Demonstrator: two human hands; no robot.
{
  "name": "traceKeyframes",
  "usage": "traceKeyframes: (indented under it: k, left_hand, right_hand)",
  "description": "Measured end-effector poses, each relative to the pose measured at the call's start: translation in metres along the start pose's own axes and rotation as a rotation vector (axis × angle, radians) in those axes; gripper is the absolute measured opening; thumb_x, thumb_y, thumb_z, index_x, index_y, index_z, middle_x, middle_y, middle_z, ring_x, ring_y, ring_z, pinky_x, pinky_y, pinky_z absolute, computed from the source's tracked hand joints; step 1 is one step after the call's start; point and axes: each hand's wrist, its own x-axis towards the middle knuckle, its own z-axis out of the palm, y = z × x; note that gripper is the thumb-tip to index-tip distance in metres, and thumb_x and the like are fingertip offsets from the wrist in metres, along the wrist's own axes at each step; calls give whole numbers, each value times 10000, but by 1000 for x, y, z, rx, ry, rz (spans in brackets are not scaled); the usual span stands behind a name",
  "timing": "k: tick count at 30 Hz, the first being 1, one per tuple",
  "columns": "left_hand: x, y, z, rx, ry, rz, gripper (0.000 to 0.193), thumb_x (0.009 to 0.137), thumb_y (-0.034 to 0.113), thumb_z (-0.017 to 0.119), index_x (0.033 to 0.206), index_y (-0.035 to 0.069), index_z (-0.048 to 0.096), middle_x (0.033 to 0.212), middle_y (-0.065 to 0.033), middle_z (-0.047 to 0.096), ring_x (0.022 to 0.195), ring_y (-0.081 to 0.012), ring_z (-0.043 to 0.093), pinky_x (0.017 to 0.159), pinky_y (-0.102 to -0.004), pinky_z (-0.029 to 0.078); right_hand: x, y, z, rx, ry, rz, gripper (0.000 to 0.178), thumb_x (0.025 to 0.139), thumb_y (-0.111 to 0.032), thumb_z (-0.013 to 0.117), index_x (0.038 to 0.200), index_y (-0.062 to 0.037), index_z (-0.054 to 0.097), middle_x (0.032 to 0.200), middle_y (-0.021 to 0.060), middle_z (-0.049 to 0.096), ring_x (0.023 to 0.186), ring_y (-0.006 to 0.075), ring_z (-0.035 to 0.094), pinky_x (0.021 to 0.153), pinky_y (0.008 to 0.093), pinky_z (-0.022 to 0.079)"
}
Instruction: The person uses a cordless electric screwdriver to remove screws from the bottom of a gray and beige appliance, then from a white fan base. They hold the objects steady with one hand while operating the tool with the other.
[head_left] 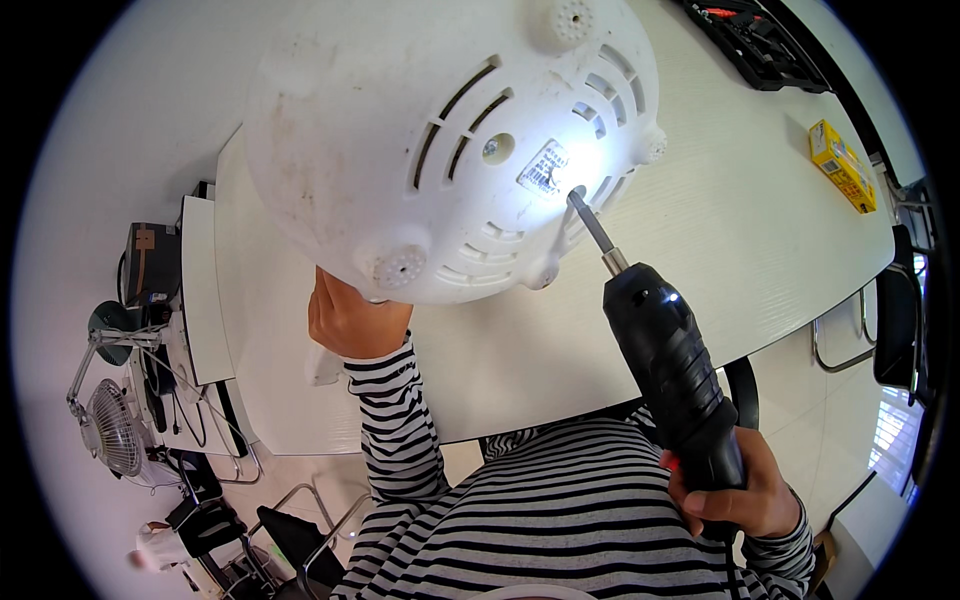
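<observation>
A white plastic appliance [340,150] is tilted up over the table, with its round underside toward me. That underside has curved vent slots, knobby feet, recessed screw holes and a small printed label [545,170]. My left hand [360,318] is closed on the appliance's lower edge, its fingertips hidden behind it. In my right hand [745,490] is a black electric screwdriver [675,370], gripped around its handle. Its bit [592,222] points into a recessed hole beside the label, and a bright light falls there. Whether the bit touches a screw cannot be seen.
The white table [760,200] spreads beneath the appliance. A yellow box [842,166] lies near its right edge, and an open black tool case [755,45] at the far right. Chairs, a fan [112,428] and a desk lamp [110,335] stand around; another person [165,545] is at lower left.
</observation>
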Motion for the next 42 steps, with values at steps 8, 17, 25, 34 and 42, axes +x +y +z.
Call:
traceKeyframes:
  k: [8, 17, 25, 34, 42]
  left_hand:
    - [0, 0, 0, -1, 11, 7, 599, 555, 396, 757, 970, 12, 561, 860, -102, 633, 641, -258, 614, 550, -313, 485]
    - [1, 1, 0, 23, -1, 4, 596, 564, 398, 753, 975, 12, 560, 869, -101, 633, 632, -253, 614, 541, -307, 483]
    - [1, 0, -1, 22, -6, 6, 596, 561, 397, 756, 972, 13, 560, 873, -100, 633, 630, -249, 614, 545, -305, 483]
    - [0, 0, 0, 35, -7, -8, 619, 542, 399, 765, 980, 13, 558, 879, -103, 634, 634, -252, 616, 556, -311, 488]
    - [-2, -2, 1, 38, 2, -3, 634, 536, 408, 766, 988, 16, 557, 877, -100, 635, 637, -252, 614, 563, -313, 487]
  right_hand:
    - [0, 0, 0, 7, 0, -5, 383, 691, -77, 641, 1024, 37, 489, 690, 79, 576, 499, 123, 554, 515, 226, 468]
    - [0, 1, -1, 9, -3, -7, 379, 689, -74, 642, 1019, 34, 492, 674, 77, 577, 495, 122, 554, 510, 228, 466]
    - [1, 0, 0, 17, -2, -6, 374, 689, -66, 641, 1017, 35, 492, 668, 77, 577, 492, 121, 550, 512, 232, 463]
    - [0, -2, 0, 12, 6, 7, 372, 687, -59, 644, 1015, 35, 494, 673, 72, 579, 501, 116, 550, 523, 228, 464]
    - [0, -1, 1, 7, 4, 3, 371, 690, -55, 645, 1016, 35, 494, 677, 72, 578, 499, 113, 543, 524, 226, 466]
